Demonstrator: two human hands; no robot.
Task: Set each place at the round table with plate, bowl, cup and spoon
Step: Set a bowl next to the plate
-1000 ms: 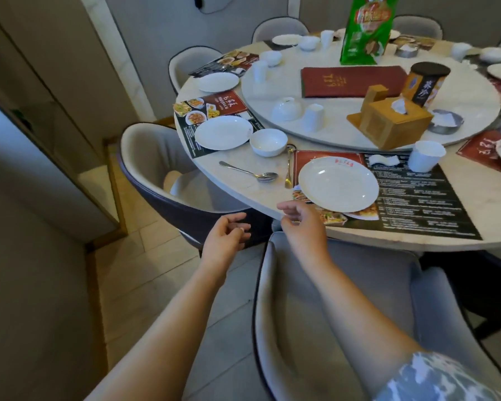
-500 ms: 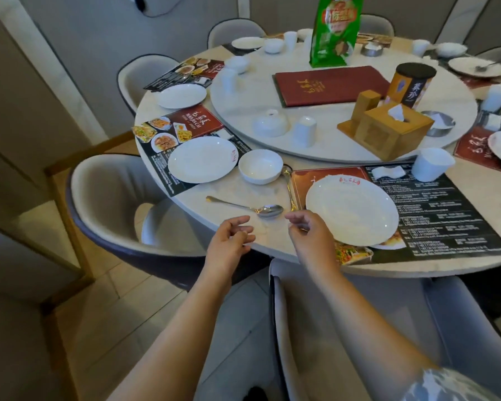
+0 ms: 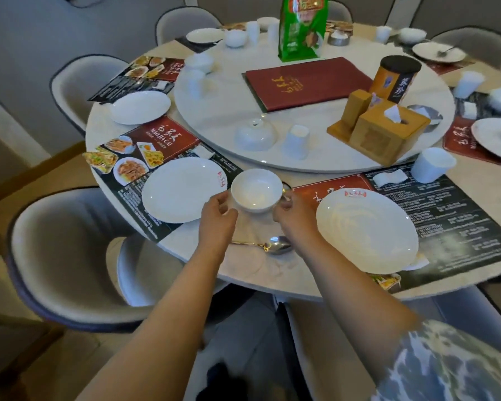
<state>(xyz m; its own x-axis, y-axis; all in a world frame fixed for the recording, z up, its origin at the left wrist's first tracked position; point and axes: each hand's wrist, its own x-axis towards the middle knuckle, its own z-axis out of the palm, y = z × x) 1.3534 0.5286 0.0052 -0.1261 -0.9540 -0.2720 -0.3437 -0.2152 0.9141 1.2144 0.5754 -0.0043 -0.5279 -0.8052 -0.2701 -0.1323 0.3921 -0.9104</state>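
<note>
round table [image 3: 185, 250] | bowl [image 3: 256, 190] (holds nothing) | left hand [image 3: 217, 218], right hand [image 3: 290, 217] grip its sides

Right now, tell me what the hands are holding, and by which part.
The white bowl, flanked at its sides: left hand on its left, right hand on its right. A firm grip cannot be told.

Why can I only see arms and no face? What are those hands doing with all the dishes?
The camera sits on the person's head and looks down, so you see only their arms. The left hand and the right hand both reach for a white bowl on a round table, one on each side. Their fingers look to be at its rim, but I cannot tell how firmly. Beside it lie two white plates, and a spoon under the right wrist. Farther back stands a cup.
</note>
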